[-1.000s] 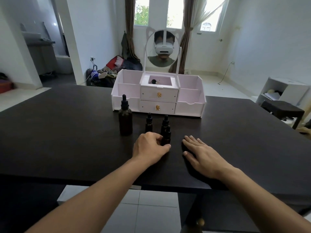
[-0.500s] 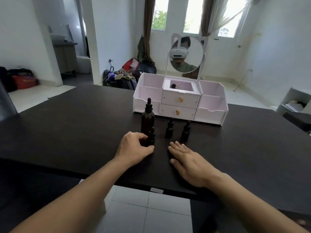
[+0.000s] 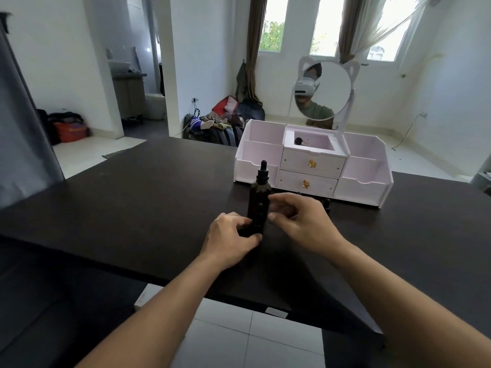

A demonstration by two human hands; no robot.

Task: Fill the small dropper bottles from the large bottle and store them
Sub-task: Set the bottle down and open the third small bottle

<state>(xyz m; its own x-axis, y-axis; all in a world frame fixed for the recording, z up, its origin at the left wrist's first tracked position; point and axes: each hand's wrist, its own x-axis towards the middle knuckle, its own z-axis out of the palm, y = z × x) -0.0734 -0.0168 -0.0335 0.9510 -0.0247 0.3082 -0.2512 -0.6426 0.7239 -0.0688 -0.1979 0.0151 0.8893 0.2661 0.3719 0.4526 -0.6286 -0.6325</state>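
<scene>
Right hand [image 3: 305,221] risen off table [image 3: 132,203], one large bottle [image 3: 259,192], three small bottles [image 3: 257,221]

Bright window [image 3: 326,25] backlight, blurred fingers [image 3: 276,205], wide-angle warp

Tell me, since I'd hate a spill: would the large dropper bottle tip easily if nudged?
Probably yes: the large bottle stands tall and narrow on the smooth dark table. Its rubber-bulb dropper top adds height. It looks like rigid dark glass, so likely breakable.

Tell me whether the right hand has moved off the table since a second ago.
Yes. The right hand has lifted off the table and swung left toward the large bottle, fingers now curled.
</scene>
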